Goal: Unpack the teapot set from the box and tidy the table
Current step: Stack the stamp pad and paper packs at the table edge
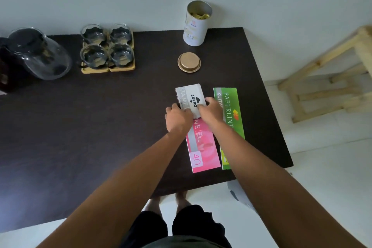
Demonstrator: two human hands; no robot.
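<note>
Both the left hand [178,116] and right hand [211,108] curl their fingers around the grey stamp-pad box [190,94], hiding its near end and the pink packet's [202,147] top.

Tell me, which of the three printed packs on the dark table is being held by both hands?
The small grey-and-white Joyko stamp box. Left hand and right hand grip its near end; the pink pack and green Paperline pack lie flat.

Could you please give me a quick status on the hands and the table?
Left hand and right hand grip stamp pad box. Pink booklet underneath. Nothing blocking.
</note>
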